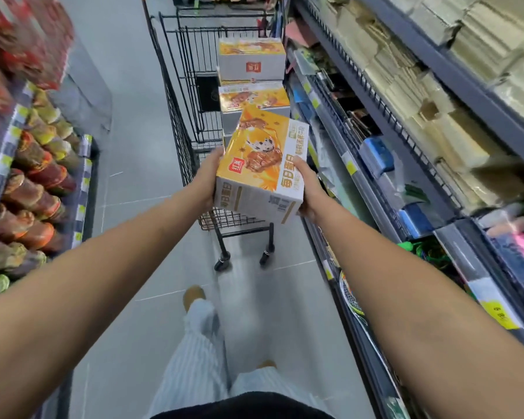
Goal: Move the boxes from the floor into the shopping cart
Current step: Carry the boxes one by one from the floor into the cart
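Note:
I hold an orange-and-white box (262,164) in the air over the near end of the black wire shopping cart (179,137). My left hand (208,176) grips its left side and my right hand (307,189) grips its right side, thumb on top. The box is tilted, its printed top facing me. Two more boxes of the same kind lie inside the cart: one (251,96) just beyond the held box, another (251,60) farther back, higher up.
The aisle is narrow. Shelves of packaged goods (34,189) line the left, and grey shelving with yellow price tags (390,164) lines the right, close to the cart. My legs and feet (194,297) stand on grey floor tiles behind the cart's wheels (223,263).

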Demonstrator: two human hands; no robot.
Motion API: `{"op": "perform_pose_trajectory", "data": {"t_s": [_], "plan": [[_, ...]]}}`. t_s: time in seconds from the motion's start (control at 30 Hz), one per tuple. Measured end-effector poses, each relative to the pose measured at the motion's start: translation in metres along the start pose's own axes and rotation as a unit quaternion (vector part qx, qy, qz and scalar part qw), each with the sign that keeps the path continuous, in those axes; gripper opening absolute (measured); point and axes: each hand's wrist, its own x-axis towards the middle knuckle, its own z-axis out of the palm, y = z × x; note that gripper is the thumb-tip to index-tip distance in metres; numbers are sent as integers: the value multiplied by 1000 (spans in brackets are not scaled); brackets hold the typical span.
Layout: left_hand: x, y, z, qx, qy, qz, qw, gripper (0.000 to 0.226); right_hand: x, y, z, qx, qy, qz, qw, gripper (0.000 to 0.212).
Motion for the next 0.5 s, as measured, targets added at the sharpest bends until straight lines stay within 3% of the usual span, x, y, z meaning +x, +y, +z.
{"op": "perform_pose_trajectory", "data": {"t_s": [0.13,0.2,0.4,0.5], "plan": [[48,22,-11,-8,102,23,995,43,34,-20,26,65,21,-6,998,46],[77,34,-17,-35,105,18,994,55,59,-33,40,119,25,-14,992,53],[146,80,-27,-49,-50,-39,997,68,139,-80,83,223,93,-9,970,67],[193,99,-34,-4,-56,-62,997,74,184,-100,104,270,103,-18,957,60]]}}
